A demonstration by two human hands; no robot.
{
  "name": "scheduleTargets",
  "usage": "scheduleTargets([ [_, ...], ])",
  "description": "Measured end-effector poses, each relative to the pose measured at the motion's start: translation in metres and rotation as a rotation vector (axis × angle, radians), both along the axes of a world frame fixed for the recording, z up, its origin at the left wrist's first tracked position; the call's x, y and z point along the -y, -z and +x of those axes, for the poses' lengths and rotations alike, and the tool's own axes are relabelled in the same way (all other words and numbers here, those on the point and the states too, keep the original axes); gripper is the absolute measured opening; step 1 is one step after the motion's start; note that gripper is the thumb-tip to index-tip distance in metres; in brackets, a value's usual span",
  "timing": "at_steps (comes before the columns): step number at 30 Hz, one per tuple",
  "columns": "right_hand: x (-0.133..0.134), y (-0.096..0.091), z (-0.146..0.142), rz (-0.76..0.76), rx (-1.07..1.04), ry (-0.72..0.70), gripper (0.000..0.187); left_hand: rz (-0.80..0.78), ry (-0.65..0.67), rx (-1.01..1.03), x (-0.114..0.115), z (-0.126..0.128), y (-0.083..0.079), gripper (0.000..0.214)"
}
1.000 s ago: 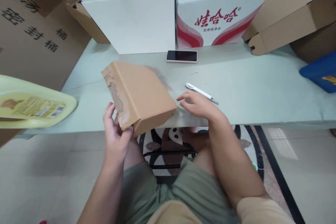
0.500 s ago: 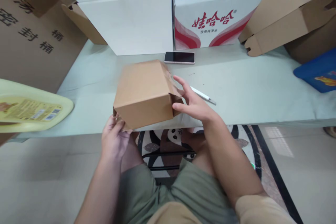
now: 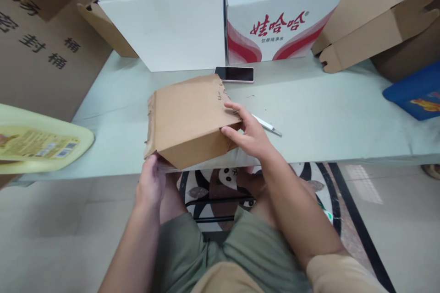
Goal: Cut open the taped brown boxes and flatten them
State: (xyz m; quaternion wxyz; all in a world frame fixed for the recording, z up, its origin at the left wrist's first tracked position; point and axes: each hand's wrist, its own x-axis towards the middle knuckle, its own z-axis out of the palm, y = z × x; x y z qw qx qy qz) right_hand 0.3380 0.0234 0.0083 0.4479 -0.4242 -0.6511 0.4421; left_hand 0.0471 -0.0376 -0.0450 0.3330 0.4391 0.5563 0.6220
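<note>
A brown cardboard box (image 3: 189, 114) lies tilted at the table's front edge, in both my hands. Torn tape and ragged flap edges show at its left and right ends. My left hand (image 3: 151, 181) grips the near left corner, thumb on top; its other fingers are mostly hidden under the flap. At the right end my right hand (image 3: 249, 135) holds the box, with the thumb on the near top edge and the forefinger over the flap. Just behind that hand lies a slim white tool (image 3: 266, 125) with a grey tip, partly covered.
A phone (image 3: 237, 74) lies behind the box. Large white cartons (image 3: 165, 32) and a red-and-white carton (image 3: 282, 23) line the back. Left stand a big brown carton (image 3: 44, 68) and a yellow jug (image 3: 44, 142); right, opened cardboard (image 3: 371, 27) and a blue container (image 3: 415, 94).
The box has turned and tipped, so its left-end flap now stands out to the left. My left hand has shifted its hold at the corner; the right hand has moved slightly left.
</note>
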Motion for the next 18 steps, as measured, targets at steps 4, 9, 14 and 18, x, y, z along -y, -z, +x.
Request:
scheduleTargets([
  [4,0.000,0.004,-0.007,-0.037,-0.106,-0.048,0.081,0.120,-0.121,0.106,-0.003,0.009,-0.010,0.052],
  [9,0.004,0.004,-0.013,-0.032,-0.141,-0.141,0.111,0.049,-0.149,-0.006,0.001,0.000,-0.010,0.057],
  [14,0.007,0.009,-0.018,0.046,-0.075,-0.140,0.109,-0.082,-0.122,-0.098,0.007,-0.008,-0.013,0.067],
  [18,0.004,0.011,-0.017,-0.002,-0.063,-0.027,0.103,-0.099,-0.117,-0.079,0.009,-0.009,-0.021,0.073],
])
